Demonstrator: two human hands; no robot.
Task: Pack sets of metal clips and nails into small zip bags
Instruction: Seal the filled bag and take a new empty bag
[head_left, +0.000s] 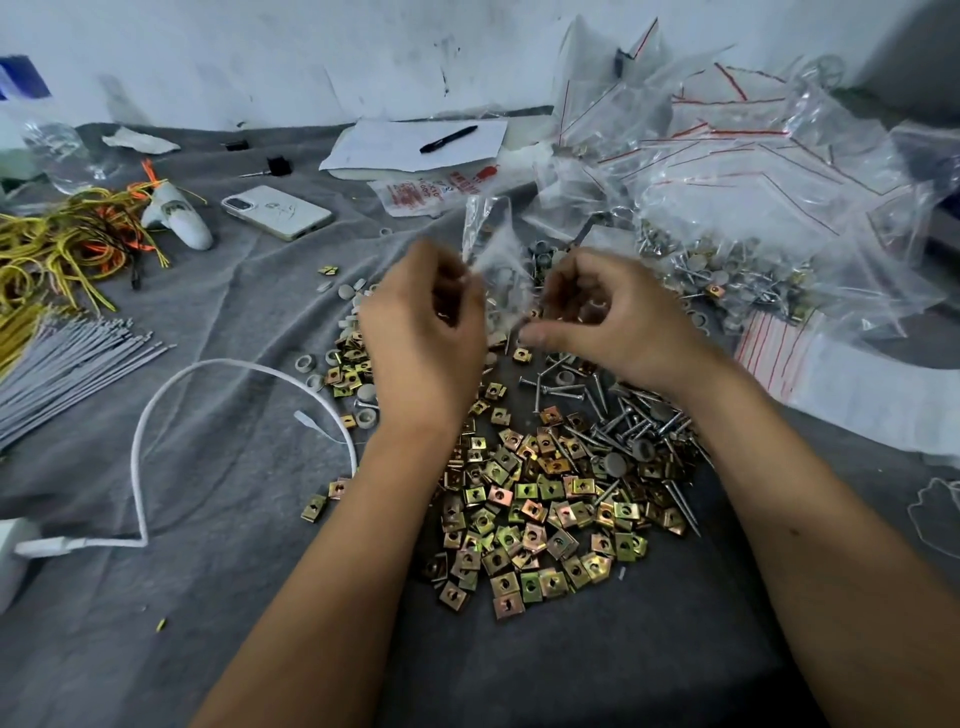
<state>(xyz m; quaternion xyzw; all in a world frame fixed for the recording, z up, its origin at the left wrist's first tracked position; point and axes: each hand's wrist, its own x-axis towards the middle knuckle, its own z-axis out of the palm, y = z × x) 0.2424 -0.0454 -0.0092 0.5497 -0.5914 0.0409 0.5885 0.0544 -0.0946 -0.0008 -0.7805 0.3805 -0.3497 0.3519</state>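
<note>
Nearest you: the pile of square brass-coloured metal clips (530, 519) lies between your forearms on the grey cloth-covered table (234, 623), so either hand can reach it without stretching. Just right of it, the loose heap of silver steel nails (623, 421) sits under your right wrist, again within short reach.

Above both piles your 2 hands work 1 small clear plastic zip bag (488, 244). Your left hand (423, 332) has its fingers curled, pinching the bag's left edge. Your right hand (602, 317) is curled at the other edge. Blur there, so it's probably gripping the bag, maybe with parts in the palm too. Holding it upright over the piles means anything dropped lands back in stock.

Grey round plastic caps (353, 296) are scattered left of your hands.

Further out on the right: the big heap of filled clear zip bags with red stripes (753, 171), finished sets kept clear of the loose parts. At the back, a black pen (448, 138) rests on white paper (415, 145), likely for counts.
</note>
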